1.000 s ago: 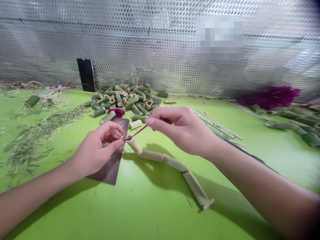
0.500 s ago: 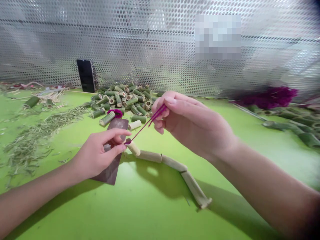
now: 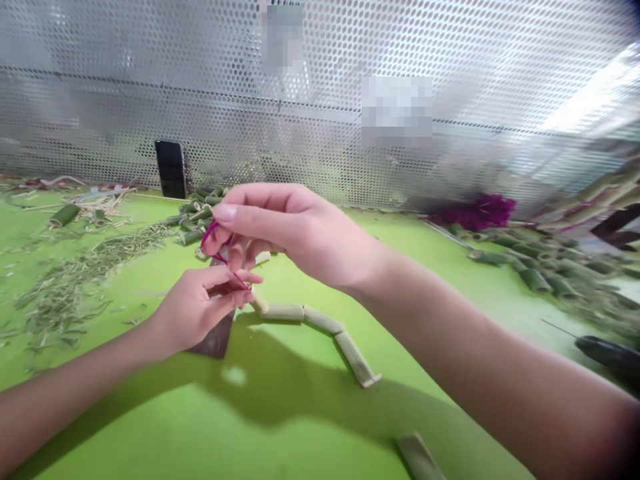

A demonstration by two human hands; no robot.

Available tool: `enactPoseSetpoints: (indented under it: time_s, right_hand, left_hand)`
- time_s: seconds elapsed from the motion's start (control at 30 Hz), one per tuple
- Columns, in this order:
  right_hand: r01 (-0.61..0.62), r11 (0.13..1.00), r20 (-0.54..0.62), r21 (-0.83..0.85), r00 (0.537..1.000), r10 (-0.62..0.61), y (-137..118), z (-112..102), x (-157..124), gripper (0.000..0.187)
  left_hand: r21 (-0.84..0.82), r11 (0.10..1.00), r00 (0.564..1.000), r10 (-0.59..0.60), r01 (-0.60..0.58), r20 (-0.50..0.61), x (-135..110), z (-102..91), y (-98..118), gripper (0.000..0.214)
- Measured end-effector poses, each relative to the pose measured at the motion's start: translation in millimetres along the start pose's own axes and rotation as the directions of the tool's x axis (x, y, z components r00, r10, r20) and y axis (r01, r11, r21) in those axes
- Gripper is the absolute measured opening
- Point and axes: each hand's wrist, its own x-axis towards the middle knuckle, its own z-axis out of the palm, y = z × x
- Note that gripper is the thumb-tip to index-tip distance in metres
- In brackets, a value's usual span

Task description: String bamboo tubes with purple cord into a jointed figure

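Note:
My right hand (image 3: 310, 233) is raised above the left, its thumb and forefinger pinching a purple string (image 3: 237, 276). The string bends around near those fingertips, then slants down to my left hand (image 3: 186, 312). There, the left thumb and fingers close on the string at the mouth of a short peeled bamboo tube (image 3: 259, 303). Several peeled tubes follow end to end as a curved chain (image 3: 283, 312) across the green table. Partly under the left hand lies a flat brown sheet (image 3: 213, 343).
A phone (image 3: 171, 169) leans on the perforated metal screen (image 3: 320, 153). Green bamboo pieces (image 3: 193, 222) are piled behind my right hand, with shavings (image 3: 85, 267) to the left. Purple string bundle (image 3: 475, 212), more bamboo (image 3: 540, 260) and a dark-handled tool (image 3: 605, 353) lie right.
My right hand has moved left and nearer my left hand; the taut string between them is now shorter and looped. The view has turned right, bringing in the dark-handled tool and a loose bamboo piece.

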Motion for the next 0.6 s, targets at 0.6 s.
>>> enactPoseSetpoints:
  time_s: [0.6]
  right_hand:
    - [0.129, 0.987, -0.35, 0.095, 0.933, -0.089, -6.9, -3.2, -40.2, 0.029]
  left_hand:
    - [0.398, 0.916, 0.991, 0.097, -0.054, -0.09, 2.3, -5.1, 6.1, 0.036]
